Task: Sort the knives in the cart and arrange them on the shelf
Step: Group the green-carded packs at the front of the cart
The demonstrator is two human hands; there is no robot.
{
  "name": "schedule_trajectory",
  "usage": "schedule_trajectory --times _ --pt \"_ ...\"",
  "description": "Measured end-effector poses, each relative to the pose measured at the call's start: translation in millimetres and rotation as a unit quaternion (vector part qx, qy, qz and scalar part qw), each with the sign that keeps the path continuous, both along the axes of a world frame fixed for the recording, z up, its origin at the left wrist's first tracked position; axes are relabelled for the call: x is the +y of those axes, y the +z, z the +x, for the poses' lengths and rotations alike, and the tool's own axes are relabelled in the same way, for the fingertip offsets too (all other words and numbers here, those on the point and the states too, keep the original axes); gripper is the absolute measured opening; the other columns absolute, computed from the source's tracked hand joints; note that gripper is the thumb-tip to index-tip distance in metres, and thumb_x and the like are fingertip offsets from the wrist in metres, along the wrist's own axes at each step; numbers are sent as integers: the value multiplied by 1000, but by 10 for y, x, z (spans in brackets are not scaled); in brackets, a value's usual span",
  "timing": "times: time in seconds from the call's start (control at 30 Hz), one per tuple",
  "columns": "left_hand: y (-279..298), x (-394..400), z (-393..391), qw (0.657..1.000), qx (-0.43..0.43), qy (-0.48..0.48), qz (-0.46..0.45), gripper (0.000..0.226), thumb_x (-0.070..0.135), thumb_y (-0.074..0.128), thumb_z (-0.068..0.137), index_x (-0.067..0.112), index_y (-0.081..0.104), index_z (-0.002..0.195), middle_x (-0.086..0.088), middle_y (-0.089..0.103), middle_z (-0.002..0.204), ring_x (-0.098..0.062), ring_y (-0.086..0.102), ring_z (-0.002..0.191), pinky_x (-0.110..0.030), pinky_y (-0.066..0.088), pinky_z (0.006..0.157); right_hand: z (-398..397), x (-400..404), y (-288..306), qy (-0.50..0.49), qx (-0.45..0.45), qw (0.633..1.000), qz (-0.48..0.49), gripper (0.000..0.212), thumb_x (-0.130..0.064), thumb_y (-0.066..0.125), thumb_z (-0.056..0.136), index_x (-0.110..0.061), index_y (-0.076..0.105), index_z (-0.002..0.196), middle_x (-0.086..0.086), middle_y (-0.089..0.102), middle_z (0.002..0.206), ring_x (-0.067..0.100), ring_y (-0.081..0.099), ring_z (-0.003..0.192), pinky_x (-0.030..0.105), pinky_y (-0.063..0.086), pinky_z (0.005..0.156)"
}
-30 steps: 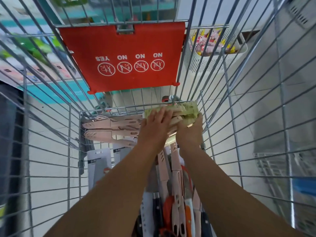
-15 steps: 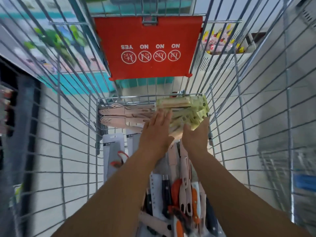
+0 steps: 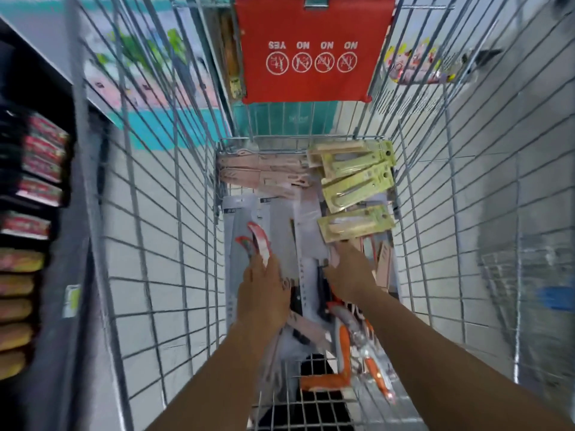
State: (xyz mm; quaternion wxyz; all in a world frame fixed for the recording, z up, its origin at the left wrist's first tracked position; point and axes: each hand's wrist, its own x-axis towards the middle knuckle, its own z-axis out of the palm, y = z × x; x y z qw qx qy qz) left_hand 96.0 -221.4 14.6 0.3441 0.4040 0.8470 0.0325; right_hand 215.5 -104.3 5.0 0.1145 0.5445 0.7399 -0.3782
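Note:
Several packaged knives lie in the wire cart (image 3: 174, 244). Green-carded knives (image 3: 357, 181) are stacked at the far right and pink knives (image 3: 261, 172) at the far left. Grey-carded knives with red handles (image 3: 258, 241) fill the middle left, and orange-handled knives (image 3: 345, 346) lie near me. My left hand (image 3: 264, 290) rests flat on the grey cards, fingertips at a red handle. My right hand (image 3: 348, 272) reaches forward with straight fingers just below the nearest green card and holds nothing I can see. The picture is blurred.
A red child-seat flap (image 3: 311, 42) hangs at the cart's far end. To the left stands a dark shelf (image 3: 62, 73) with red packs (image 3: 37, 169) and yellow items (image 3: 15, 306). White floor tiles show through the mesh.
Both hands let go of the green-carded knives at the far right of the cart and drew back toward me. My view tilted down and left, showing the shelf.

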Motion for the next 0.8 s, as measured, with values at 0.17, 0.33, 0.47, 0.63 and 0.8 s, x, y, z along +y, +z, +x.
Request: schedule_trajectory --times 0.17,0.33,0.47,0.63,0.8 --pt "-56 -184 67 1000 5 22 -20 52 36 40 99 18 24 145 -10 16 156 -32 28 137 -41 31 110 10 181 -24 59 -55 994 79 70 -6 56 85 -17 26 148 10 25 154 30 25 140 42 28 113" --pt "-104 -125 92 998 -20 66 -4 61 33 54 93 22 25 144 -12 20 151 -33 28 133 -43 39 106 -1 603 -99 182 -139 968 101 93 -11 66 81 -27 8 152 4 10 160 32 14 145 46 28 114" --pt "-107 -71 86 996 21 83 9 54 37 53 93 21 31 140 -11 31 143 -28 34 126 -36 40 102 -23 725 -152 244 -162 943 157 79 -19 65 81 -25 23 148 7 31 150 34 31 135 42 36 103" --pt "-103 117 106 994 41 95 30 49 32 51 94 22 34 138 -8 32 142 -26 29 128 -36 30 108 -38 833 -210 248 -122 951 141 78 -27 70 79 -28 28 144 11 37 139 37 38 125 42 40 99" --pt "-86 326 144 996 28 78 22 44 29 54 92 22 36 131 -7 28 142 -26 24 130 -36 28 109 -46 935 -177 274 -103 945 149 65 -36 69 80 -27 39 137 4 47 133 30 46 121 39 37 96"
